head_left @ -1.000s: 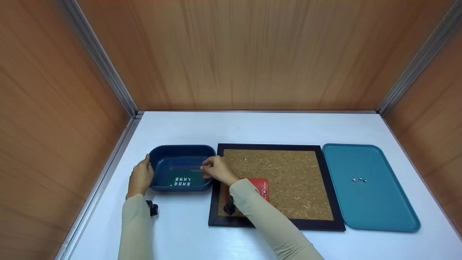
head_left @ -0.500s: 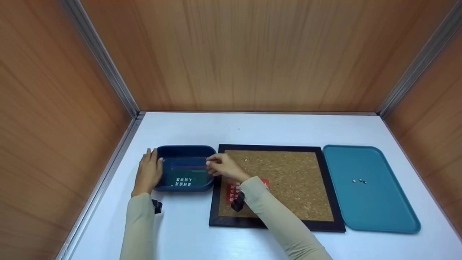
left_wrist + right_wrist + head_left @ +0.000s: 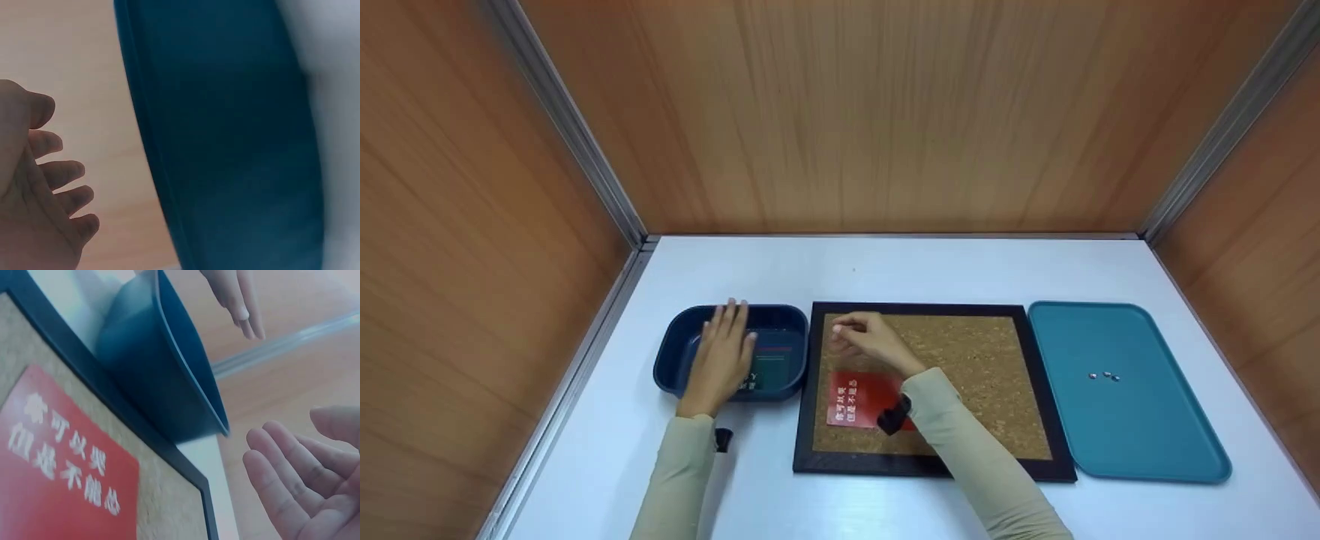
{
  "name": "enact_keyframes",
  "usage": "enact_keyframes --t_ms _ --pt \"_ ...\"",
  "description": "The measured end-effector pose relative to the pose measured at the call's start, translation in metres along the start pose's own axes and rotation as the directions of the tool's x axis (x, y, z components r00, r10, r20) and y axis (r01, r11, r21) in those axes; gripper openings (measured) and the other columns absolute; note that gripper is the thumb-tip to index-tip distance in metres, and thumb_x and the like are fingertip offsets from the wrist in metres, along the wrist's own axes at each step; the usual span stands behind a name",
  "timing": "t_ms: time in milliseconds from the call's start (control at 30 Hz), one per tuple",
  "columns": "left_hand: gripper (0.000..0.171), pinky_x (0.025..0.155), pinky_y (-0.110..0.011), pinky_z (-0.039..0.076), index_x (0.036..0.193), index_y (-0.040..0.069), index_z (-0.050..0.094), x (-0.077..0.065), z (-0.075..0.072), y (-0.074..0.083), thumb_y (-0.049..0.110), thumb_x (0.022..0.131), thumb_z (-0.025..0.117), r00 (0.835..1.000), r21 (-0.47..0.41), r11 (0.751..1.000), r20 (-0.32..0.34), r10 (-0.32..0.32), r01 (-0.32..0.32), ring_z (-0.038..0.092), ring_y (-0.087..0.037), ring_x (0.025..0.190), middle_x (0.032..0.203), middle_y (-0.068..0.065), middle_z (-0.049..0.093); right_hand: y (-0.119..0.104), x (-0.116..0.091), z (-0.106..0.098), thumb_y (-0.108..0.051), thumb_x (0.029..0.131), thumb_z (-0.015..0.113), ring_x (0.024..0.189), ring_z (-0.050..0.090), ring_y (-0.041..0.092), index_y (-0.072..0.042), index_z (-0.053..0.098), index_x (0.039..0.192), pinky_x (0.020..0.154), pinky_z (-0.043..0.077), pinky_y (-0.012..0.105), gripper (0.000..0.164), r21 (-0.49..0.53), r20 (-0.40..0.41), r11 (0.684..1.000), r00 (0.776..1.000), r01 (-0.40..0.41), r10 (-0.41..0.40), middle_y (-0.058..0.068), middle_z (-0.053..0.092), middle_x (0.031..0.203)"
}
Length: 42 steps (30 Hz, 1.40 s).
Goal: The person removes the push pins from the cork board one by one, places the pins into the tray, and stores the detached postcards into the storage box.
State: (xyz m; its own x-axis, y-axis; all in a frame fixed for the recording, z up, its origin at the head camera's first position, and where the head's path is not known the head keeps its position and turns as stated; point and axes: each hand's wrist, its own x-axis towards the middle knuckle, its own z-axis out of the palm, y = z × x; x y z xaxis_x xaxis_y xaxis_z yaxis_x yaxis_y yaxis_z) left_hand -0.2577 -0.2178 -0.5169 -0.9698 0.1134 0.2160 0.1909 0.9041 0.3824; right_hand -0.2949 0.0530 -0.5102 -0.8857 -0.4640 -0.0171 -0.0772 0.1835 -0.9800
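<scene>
My left hand (image 3: 718, 367) is held over the dark blue bin (image 3: 664, 367) with its fingers stretched out and nothing in them. Partly hidden under it, a dark green card (image 3: 774, 369) with white characters lies inside the bin. Over the upper left of the framed corkboard (image 3: 982, 390) hovers my right hand (image 3: 877, 341), its fingers loosely bent. In the right wrist view the thumb and fingers (image 3: 287, 478) are apart and hold nothing. Below that hand, a red card (image 3: 855, 397) with white characters lies on the cork, its right part hidden by my wrist and its black camera.
A teal tray (image 3: 1140, 427) stands against the corkboard's right side. Several tiny shiny pieces (image 3: 1106, 375) lie on it, too small to identify. Wooden panels (image 3: 885, 120) with metal edges close off the white table (image 3: 960, 270) at the back and sides.
My left hand has moved right from the bin's left rim to above the bin. My right hand has drawn away from the bin's right edge to over the corkboard, uncovering more of the red card.
</scene>
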Motion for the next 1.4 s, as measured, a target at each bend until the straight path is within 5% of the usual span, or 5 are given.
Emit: enact_keyframes --t_ms 333,667,1100,1400 --pt "0.055 0.120 -0.052 0.017 0.151 0.008 0.029 -0.012 0.027 0.045 0.029 0.102 0.043 0.988 0.031 0.988 -0.023 0.153 -0.152 0.021 -0.035 0.147 0.158 -0.015 0.025 0.005 -0.022 -0.025 -0.010 0.100 0.051 0.099 0.066 0.041 0.011 0.053 0.126 0.089 0.054 0.051 0.034 0.039 -0.071 0.998 0.996 -0.047 0.050 0.035 0.060 0.114" --pt "0.057 0.120 -0.049 0.018 0.152 0.009 0.029 -0.029 0.057 0.079 0.028 0.101 0.047 0.972 0.005 0.976 0.092 0.218 -0.219 0.021 -0.031 0.147 0.160 -0.008 0.021 0.020 -0.044 -0.040 -0.012 0.099 0.053 0.099 0.066 0.044 0.015 0.051 0.127 0.087 0.055 0.049 0.039 0.047 -0.139 0.993 0.984 -0.107 0.113 0.035 0.061 0.113" --pt "0.055 0.115 -0.050 0.030 0.150 0.007 0.034 -0.039 0.086 0.105 0.029 0.101 0.047 0.930 0.016 0.942 0.165 0.328 -0.335 0.032 -0.032 0.143 0.155 -0.013 0.034 0.049 -0.071 -0.059 -0.012 0.096 0.057 0.096 0.070 0.032 0.018 0.051 0.125 0.083 0.059 0.036 0.042 0.055 -0.186 0.984 0.967 -0.168 0.175 0.031 0.064 0.113" --pt "0.055 0.116 -0.048 0.030 0.151 0.012 0.032 -0.045 0.098 0.115 0.033 0.102 0.044 0.901 0.008 0.937 0.277 0.332 -0.348 0.028 -0.027 0.145 0.157 -0.008 0.031 0.062 -0.083 -0.064 -0.013 0.093 0.062 0.087 0.070 0.022 0.015 0.056 0.122 0.078 0.059 0.033 0.041 -0.014 -0.134 0.970 0.962 -0.243 0.239 0.028 0.067 0.107"
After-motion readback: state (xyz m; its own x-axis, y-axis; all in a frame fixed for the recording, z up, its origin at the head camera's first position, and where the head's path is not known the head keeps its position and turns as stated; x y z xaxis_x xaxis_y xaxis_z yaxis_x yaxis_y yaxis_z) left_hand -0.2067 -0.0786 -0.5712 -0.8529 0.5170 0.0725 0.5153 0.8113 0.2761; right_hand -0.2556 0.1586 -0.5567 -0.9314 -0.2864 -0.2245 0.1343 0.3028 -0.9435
